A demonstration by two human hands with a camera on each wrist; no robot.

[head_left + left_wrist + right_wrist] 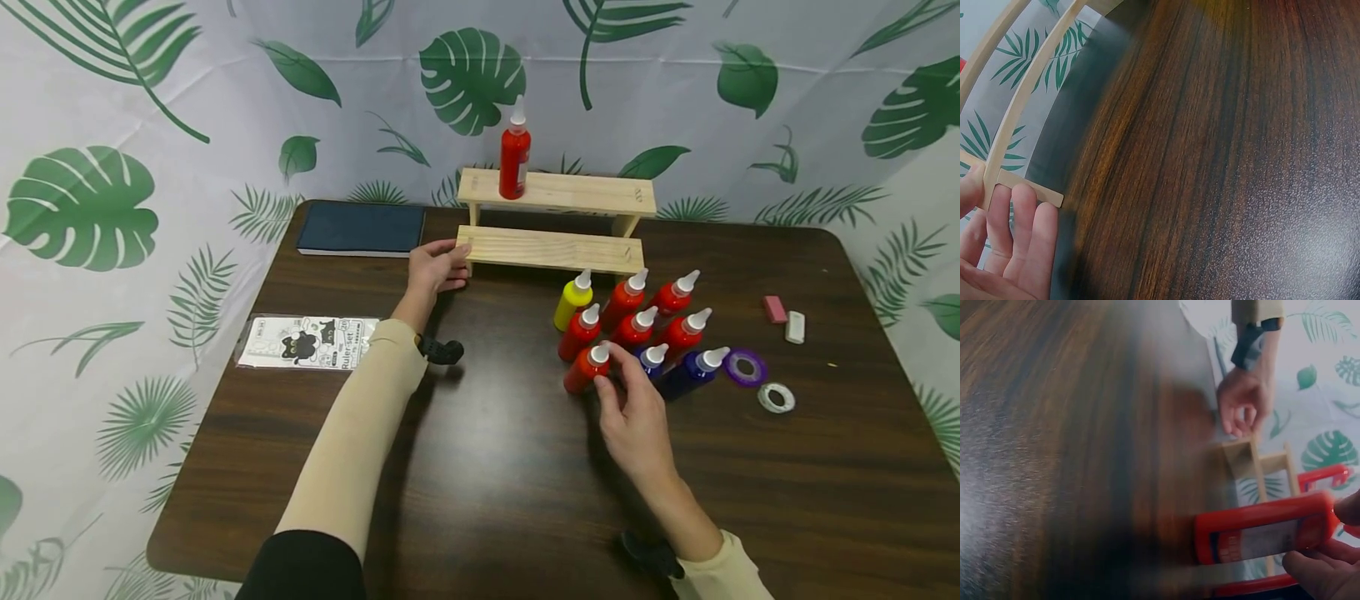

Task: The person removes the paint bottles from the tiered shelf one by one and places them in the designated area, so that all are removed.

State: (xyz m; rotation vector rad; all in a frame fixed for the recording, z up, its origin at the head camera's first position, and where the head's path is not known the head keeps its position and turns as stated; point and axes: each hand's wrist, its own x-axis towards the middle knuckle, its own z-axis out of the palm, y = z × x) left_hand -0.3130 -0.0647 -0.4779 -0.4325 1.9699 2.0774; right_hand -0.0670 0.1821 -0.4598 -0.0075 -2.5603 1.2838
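Note:
My left hand [435,268] pinches the left end of the lower board of a two-step wooden rack [551,247], thumb on top and fingers below in the left wrist view. On the rack's upper step stands a red squeeze bottle [514,158] with a white nozzle. My right hand [637,417] holds another red bottle [582,373] by its upper part, at the front left of a cluster. Its label faces the right wrist camera. Beside it stand several more red bottles [578,333], a yellow bottle [573,303] and two blue bottles [681,377], one partly hidden by my fingers.
Right of the bottles lie a purple tape roll [746,367], a white tape roll [776,398], a pink eraser [775,309] and a white eraser [795,327]. A dark notebook [362,227] lies at the back left, and a packaged ruler set [311,342] sits nearer my left forearm.

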